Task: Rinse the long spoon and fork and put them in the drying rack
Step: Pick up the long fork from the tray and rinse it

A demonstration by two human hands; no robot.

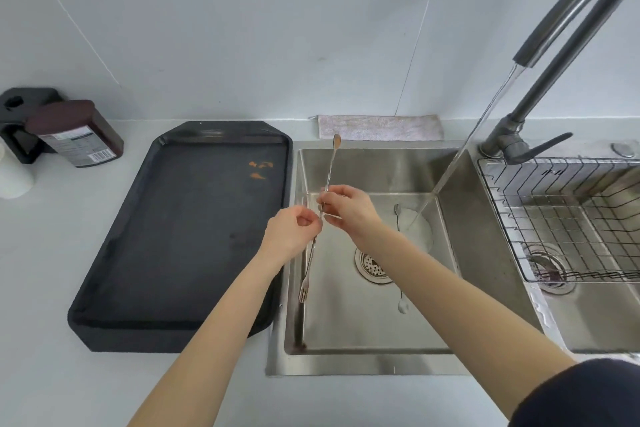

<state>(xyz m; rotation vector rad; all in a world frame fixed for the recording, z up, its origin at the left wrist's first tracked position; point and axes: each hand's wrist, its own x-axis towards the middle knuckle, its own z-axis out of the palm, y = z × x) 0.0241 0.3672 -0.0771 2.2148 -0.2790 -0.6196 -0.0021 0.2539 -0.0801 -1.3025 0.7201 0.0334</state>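
Open room is left over the steel sink basin (346,322); at three o'clock, passage is barred by the slanting water stream (460,149) and the black wire drying rack (568,218).

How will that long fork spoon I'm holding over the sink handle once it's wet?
The long utensil looks thin, metal and stiff, so probably light. Its twisted shaft should help grip, though wet steel may slip. Pinched mid-shaft by the left hand and right hand, either end could swing.

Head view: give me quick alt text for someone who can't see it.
Both hands, left hand and right hand, pinch a long spoon-and-fork utensil over the left sink basin, beside the stream from the running faucet. A second utensil lies in the basin; the wire drying rack sits in the right basin and a black tray left.
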